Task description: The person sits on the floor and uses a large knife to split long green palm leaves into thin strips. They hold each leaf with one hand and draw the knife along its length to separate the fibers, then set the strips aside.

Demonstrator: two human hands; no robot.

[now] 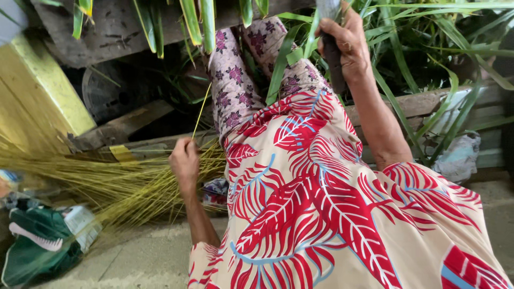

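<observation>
Yellow-green midribs (107, 182) lie heaped on the floor (144, 257) at left. Left hand (184, 160), closed, pinches one thin midrib (201, 113) rising from it, just above the heap. Right hand (348, 45), closed, grips a dark knife handle (333, 59) among green leaves (417, 48).

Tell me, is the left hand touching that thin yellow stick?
Touching. The head view shows the left hand pinching the lower end of the stick, which rises from its fingers.
</observation>
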